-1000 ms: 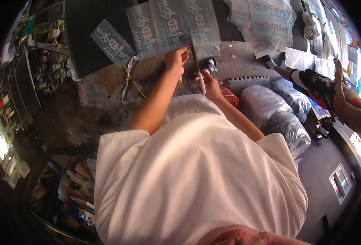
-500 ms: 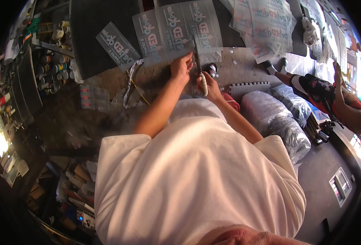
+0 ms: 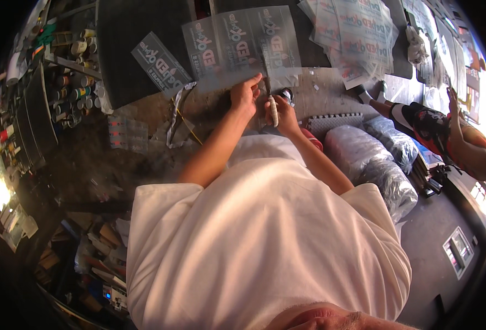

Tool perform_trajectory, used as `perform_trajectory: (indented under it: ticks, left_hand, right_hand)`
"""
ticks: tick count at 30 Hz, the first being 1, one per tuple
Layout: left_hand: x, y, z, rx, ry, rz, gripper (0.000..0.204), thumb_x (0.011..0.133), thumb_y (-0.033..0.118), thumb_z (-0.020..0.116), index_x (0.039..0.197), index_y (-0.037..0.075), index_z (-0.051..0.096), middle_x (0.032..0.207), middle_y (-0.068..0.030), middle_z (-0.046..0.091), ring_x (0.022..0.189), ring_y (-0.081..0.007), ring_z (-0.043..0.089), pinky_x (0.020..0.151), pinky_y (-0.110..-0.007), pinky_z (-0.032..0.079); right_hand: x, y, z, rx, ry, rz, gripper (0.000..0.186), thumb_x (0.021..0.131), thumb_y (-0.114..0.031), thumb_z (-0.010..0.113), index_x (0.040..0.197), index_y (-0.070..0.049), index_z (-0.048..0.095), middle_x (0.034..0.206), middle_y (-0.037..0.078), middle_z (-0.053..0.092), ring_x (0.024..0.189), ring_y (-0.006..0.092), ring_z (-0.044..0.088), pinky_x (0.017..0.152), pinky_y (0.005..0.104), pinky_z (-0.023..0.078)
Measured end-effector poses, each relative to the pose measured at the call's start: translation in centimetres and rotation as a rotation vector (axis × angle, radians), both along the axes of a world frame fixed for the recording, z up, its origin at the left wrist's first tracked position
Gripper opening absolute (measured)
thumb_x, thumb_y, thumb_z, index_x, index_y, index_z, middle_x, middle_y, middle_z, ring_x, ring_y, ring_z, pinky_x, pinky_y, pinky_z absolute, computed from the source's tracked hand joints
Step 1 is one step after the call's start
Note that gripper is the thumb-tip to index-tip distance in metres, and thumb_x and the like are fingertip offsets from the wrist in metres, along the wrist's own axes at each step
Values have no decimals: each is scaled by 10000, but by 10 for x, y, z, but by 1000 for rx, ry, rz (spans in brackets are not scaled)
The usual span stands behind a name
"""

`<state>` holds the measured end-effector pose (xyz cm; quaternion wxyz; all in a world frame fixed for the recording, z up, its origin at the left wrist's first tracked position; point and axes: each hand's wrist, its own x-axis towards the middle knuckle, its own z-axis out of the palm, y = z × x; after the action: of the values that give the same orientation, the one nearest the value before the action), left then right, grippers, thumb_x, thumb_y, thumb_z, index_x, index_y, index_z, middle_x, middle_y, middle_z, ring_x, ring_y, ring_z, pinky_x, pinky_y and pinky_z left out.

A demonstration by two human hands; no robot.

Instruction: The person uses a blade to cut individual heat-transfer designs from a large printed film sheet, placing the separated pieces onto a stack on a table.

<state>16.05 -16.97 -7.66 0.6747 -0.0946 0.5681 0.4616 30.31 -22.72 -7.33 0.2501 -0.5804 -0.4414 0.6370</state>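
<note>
Left hand [image 3: 244,96] pinched near edge of printed translucent plastic sheet [image 3: 237,48] between thumb and fingertips. Right hand [image 3: 283,114] had fingers curled round pale handle of long-bladed cutting tool [image 3: 273,107], blade reaching sheet beside left fingertips. Sheet lay on dark table [image 3: 138,16], near edge overhanging, between smaller printed piece [image 3: 162,64] and sheet stack [image 3: 361,38].

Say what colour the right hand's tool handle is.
The handle is whitish, clearest in the head view.

Printed sheet [image 3: 237,50] lower in view, far edge now fully showing, left hand [image 3: 245,95] nearer right hand [image 3: 284,114]
</note>
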Motion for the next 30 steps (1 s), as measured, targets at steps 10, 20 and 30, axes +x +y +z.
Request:
perform_trajectory:
  ticks: [10,20,30]
  left_hand:
    - [-5,0,19,78,25,-29,172,770,124,726,908,171,634,877,53,643,774,-79,534,725,-275,402]
    - [3,0,43,67,-19,17,222,753,71,721,913,169,604,839,47,585,758,-106,528,773,-300,386]
    - [-49,-19,-49,-117,-157,-27,226,766,243,774,792,166,563,714,51,548,665,-94,509,714,-279,423]
  right_hand:
    - [-5,45,-2,-24,55,-82,267,906,-213,581,1062,3,602,632,35,587,504,95,544,444,242,407]
    - [-20,165,15,-44,190,-184,445,877,-472,622,1016,-50,648,654,9,552,483,84,505,422,230,348]
    - [49,86,53,32,143,123,352,879,-274,647,1133,-50,550,772,2,562,635,80,510,596,240,437]
